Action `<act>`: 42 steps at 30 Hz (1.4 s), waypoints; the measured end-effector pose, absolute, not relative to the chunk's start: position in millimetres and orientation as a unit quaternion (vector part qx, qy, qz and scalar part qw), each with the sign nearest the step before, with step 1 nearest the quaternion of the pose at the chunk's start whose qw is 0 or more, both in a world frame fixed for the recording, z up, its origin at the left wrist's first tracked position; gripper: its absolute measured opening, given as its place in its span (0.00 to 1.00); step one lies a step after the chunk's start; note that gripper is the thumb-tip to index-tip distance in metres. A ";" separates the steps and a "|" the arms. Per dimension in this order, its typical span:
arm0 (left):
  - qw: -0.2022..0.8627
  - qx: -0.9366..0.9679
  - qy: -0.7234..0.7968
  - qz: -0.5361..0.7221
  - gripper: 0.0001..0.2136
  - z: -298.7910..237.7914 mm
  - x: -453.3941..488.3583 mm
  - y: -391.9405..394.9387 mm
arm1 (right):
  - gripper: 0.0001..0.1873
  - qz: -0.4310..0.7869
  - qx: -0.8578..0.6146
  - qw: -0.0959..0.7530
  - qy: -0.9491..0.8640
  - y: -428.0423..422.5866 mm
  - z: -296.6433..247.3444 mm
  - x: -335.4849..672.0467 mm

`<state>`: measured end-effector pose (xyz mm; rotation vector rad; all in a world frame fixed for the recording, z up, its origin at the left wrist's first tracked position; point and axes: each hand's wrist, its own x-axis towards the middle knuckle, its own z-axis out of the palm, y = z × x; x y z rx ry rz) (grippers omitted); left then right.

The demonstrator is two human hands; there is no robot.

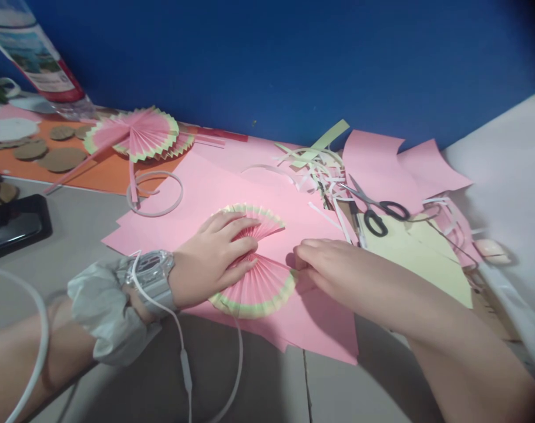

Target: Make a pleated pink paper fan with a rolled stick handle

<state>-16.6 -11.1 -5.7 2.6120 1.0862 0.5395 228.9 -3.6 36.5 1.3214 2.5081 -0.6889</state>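
Note:
A pleated paper fan (267,291), pink with a pale green and cream rim, lies opened out nearly to a full circle, with a wedge-shaped gap on its right side. My left hand (221,247) presses flat over its left and middle part, fingers spread. At the lower edge of the gap, my right hand (315,264) has its fingers closed on the fan's right end; the fingertips are partly hidden. Under the fan are large pink paper sheets (197,182). A white cable (183,346) runs across my left wrist and beside the fan.
Another pleated fan (148,132) with pink strips lies at the back left, near cardboard discs (64,158) and a plastic bottle (42,64). A phone (18,226) is at far left. Scissors (373,211) rest beside paper scraps (320,170) on the right. A blue wall (267,64) closes the back.

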 end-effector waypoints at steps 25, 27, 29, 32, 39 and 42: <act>0.118 0.870 0.422 0.225 0.14 -7.7 -16.8 -8.7 | 0.04 -0.238 0.345 0.047 0.907 -20.3 54.1 201.3; 0.116 0.871 0.426 0.214 0.15 -9.2 -16.3 -9.4 | 0.02 -0.192 0.340 0.063 0.919 -28.9 50.0 196.8; 0.117 0.870 0.428 0.214 0.14 -9.6 -16.3 -9.7 | 0.06 -0.175 0.333 0.079 0.923 -35.2 48.4 193.4; 0.115 0.866 0.434 0.222 0.14 -8.8 -16.7 -9.7 | 0.06 -0.217 0.324 0.096 0.916 -38.7 54.2 191.9; 0.080 0.870 0.467 0.135 0.24 -11.4 -18.0 -10.7 | 0.10 -0.407 0.427 0.096 0.802 -25.7 72.7 196.2; 0.067 0.871 0.474 0.113 0.26 -14.0 -17.8 -11.3 | 0.14 -0.386 0.513 0.009 0.767 -16.0 64.2 197.0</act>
